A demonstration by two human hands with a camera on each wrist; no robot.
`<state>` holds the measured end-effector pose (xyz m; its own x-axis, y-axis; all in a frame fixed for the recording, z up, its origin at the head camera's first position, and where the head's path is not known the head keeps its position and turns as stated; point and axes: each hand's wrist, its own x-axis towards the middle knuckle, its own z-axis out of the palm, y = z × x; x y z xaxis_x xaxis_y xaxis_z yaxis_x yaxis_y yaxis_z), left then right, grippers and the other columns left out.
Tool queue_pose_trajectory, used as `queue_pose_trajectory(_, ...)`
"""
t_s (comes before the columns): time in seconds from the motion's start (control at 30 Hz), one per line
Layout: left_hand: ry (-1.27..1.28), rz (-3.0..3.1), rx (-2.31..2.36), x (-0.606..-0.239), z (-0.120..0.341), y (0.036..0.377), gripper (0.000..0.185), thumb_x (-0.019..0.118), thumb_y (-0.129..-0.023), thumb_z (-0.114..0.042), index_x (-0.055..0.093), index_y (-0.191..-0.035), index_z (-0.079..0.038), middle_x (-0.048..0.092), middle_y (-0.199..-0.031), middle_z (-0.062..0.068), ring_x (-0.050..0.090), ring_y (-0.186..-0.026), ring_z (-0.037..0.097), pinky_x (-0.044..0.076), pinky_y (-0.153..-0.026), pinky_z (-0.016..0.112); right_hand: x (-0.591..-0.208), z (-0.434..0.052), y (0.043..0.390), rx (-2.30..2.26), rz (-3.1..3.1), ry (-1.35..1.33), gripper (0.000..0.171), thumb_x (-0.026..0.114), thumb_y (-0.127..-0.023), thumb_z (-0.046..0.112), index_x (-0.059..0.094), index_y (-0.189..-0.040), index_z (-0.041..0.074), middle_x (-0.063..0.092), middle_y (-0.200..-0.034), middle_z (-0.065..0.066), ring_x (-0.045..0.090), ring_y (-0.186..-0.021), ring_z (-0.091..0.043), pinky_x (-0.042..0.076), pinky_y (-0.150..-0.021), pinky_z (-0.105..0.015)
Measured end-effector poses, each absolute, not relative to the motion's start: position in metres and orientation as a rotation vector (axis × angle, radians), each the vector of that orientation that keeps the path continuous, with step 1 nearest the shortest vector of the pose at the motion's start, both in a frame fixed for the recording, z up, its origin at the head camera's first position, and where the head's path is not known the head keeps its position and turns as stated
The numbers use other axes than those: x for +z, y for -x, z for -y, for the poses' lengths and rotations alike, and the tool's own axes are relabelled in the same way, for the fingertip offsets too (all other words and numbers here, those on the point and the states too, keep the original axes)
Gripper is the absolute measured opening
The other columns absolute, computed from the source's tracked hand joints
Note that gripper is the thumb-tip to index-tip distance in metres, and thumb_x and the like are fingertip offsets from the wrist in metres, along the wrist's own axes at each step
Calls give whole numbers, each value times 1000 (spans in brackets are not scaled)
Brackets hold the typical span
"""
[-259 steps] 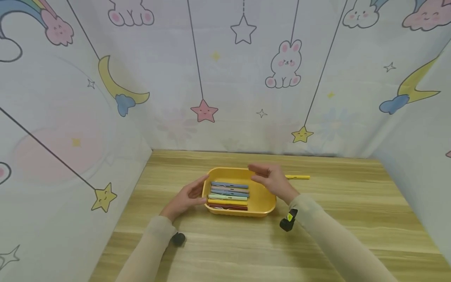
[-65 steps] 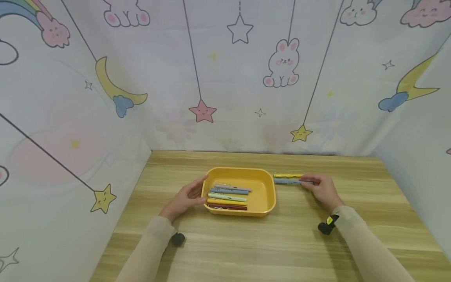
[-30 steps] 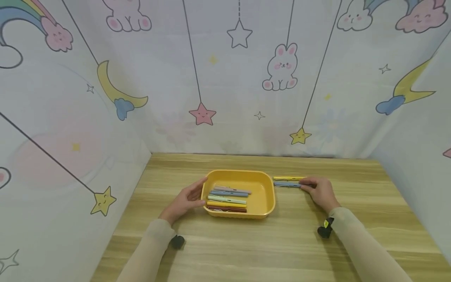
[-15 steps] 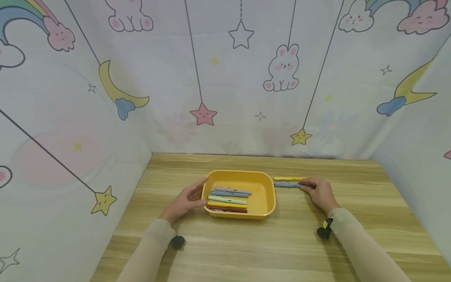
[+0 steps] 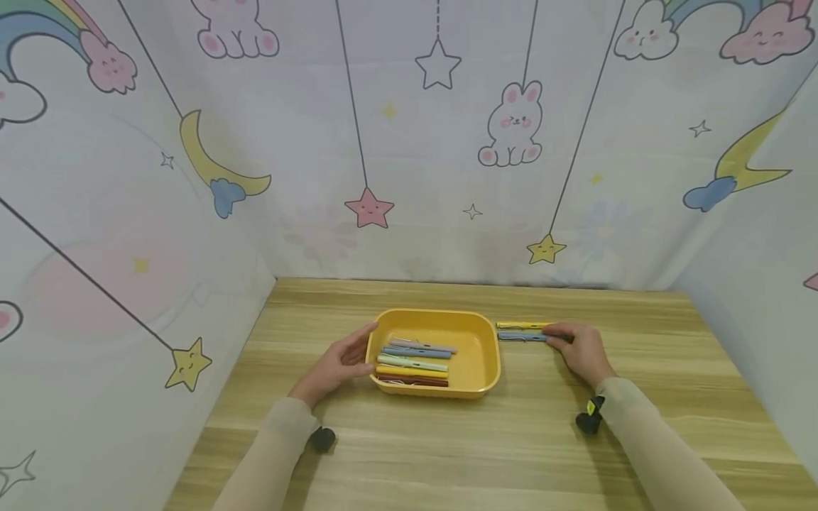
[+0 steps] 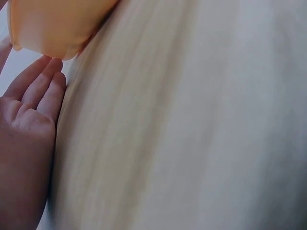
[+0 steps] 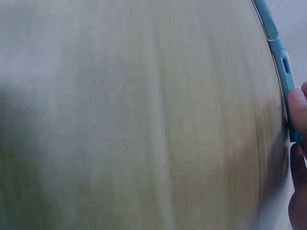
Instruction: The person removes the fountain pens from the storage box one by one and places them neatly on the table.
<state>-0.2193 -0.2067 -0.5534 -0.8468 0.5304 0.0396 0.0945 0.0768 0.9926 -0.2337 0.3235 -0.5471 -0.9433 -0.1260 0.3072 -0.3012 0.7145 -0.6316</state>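
My left hand (image 5: 335, 363) rests at the left end of a yellow tray (image 5: 476, 362), thumb and fingers spread along its wall. In the left wrist view its fingers lie straight, tips at the tray wall (image 6: 48, 28). Right of the tray, my right hand (image 5: 581, 351) pinches the right end of a blue pen (image 5: 520, 336) between thumb and fingers. That pen (image 7: 280, 52) lies low along the table in the right wrist view. Just behind it is a yellow pen (image 5: 519, 325), roughly parallel, its right end hidden by my fingers.
Inside the tray several pens lie side by side: a pinkish pen (image 5: 418, 344), a blue pen (image 5: 415, 352), a pale green pen (image 5: 415, 364), a yellow pen (image 5: 415, 372) and a dark red pen (image 5: 418, 381). A patterned curtain (image 5: 422, 241) stands behind the wooden table (image 5: 434, 454).
Over the longer span, my right hand has gone from above the tray to its right, and one blue pen has left the tray for the yellow pen's side. The last second shows almost no movement.
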Motion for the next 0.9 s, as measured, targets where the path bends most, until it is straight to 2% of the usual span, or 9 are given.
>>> queue_pose_trajectory(0.2,-631,-2031,1831,-555,207,221,83,74,-98,-7,31,-167,-26,24,-174,3,26,-158,30,29,-124,35,-543,-325,232,1066,2693,-293,21,78,-93,-1,80,-114,0,78,-114,-19,72,-111,-42,57,-95,-57)
queue_pose_trajectory(0.47,-606,-2031,1821,-552,207,218,83,73,-99,-6,31,-167,-25,25,-174,2,26,-159,29,31,-123,29,-534,-322,228,1162,2720,-190,30,75,-99,12,75,-128,4,75,-123,-18,67,-121,-43,56,-99,-59)
queue_pose_trajectory(0.53,-605,-2032,1822,-552,207,219,83,73,-99,-6,31,-167,-25,25,-174,2,27,-158,30,33,-120,22,-530,-316,227,1205,2720,-151,31,74,-100,14,74,-131,7,75,-126,-15,67,-122,-39,58,-99,-53)
queue_pose_trajectory(0.6,-611,-2027,1827,-552,207,219,83,73,-99,-5,31,-167,-25,25,-174,3,27,-158,30,33,-119,21,-523,-308,226,1264,2720,-117,33,73,-101,14,73,-133,8,74,-129,-14,67,-123,-36,60,-97,-42)
queue_pose_trajectory(0.73,-614,-2030,1826,-551,206,218,83,73,-99,-5,31,-167,-25,25,-174,3,27,-158,30,31,-124,32,-512,-290,225,1403,2685,-153,39,72,-102,12,67,-140,6,71,-134,-16,68,-124,-34,58,-90,-18)
queue_pose_trajectory(0.8,-617,-2035,1824,-551,206,218,83,73,-99,-4,31,-167,-25,25,-174,3,27,-158,30,28,-125,39,-507,-281,226,1461,2656,-217,42,71,-102,10,65,-142,3,70,-135,-18,68,-123,-36,57,-88,-15)
queue_pose_trajectory(0.9,-612,-2040,1823,-551,206,217,83,73,-99,-4,31,-167,-25,25,-174,3,27,-158,31,26,-126,45,-501,-269,227,1568,2610,-279,43,72,-101,11,64,-143,3,69,-137,-18,68,-124,-36,57,-89,-16)
